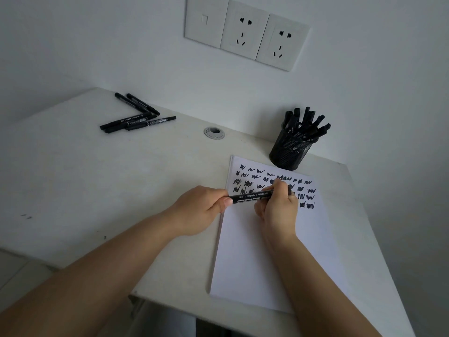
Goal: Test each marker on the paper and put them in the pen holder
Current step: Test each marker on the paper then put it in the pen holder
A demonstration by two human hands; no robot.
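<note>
Both hands hold one black marker point(252, 196) level over the scribbled paper point(267, 239): the left hand point(204, 207) has its grip pinching one end, the right hand point(279, 205) grasping the other. The mesh pen holder point(289, 154) stands just beyond the paper, full of markers, and five loose markers point(136, 120) lie far left on the surface point(97, 190).

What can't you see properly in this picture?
- Head view: the marker's tip, hidden by the right hand.
- Its other end, inside the left hand.
- Print on the marker: too small to read.
- How many markers fill the pen holder: they overlap.
</note>
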